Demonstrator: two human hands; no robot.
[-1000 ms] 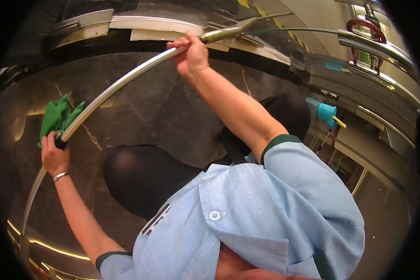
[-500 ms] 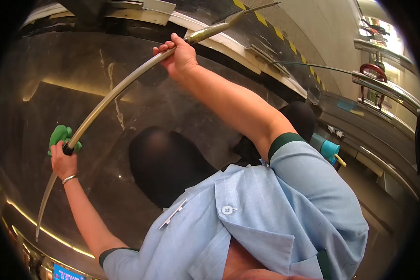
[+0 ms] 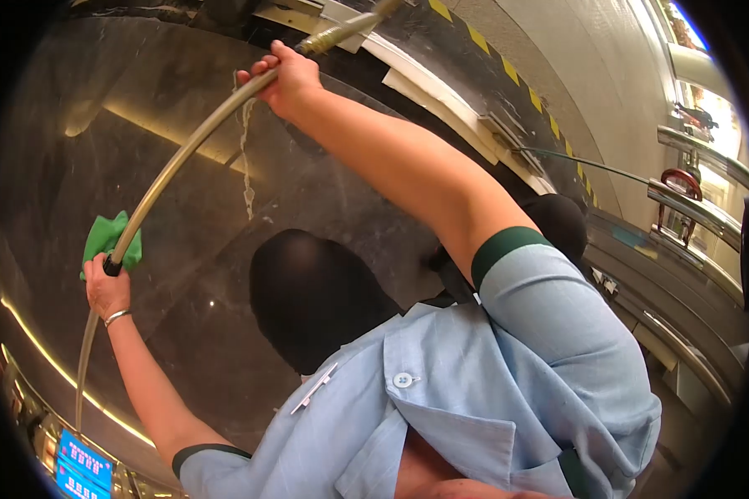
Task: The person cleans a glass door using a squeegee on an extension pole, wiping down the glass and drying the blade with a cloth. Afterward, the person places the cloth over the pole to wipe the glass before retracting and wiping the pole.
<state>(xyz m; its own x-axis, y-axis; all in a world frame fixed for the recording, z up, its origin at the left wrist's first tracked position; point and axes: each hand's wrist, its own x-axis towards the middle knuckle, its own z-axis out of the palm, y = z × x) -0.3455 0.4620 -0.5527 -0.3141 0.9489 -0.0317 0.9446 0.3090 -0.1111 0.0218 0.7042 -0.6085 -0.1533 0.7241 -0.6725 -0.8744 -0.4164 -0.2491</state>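
Observation:
A long, slender pole (image 3: 195, 141) slants across the left half of the head view, curved by the wide lens. It has a black joint near its lower part and yellowish tape higher up. My left hand (image 3: 108, 291), with a bracelet at the wrist, is closed around the pole by the black joint. A green cloth (image 3: 104, 237) bunches at that hand, behind the pole; how it is held is partly hidden. Farther up, just below the taped section, my right hand (image 3: 291, 83) grips the same pole. The pole's top runs out of view.
Dark stone flooring (image 3: 175, 333) lies below, with my knee (image 3: 308, 291) over it. Yellow-and-black tape (image 3: 510, 71) marks a strip at upper right. Metal rails (image 3: 699, 212) stand at far right, with a thin green line (image 3: 587, 162) reaching toward them. A lit screen (image 3: 83, 467) is at lower left.
My right hand and the pole's upper part have shifted up and left in view. The green cloth looks more spread out. The screen shows more, and the blue container at right is out of sight.

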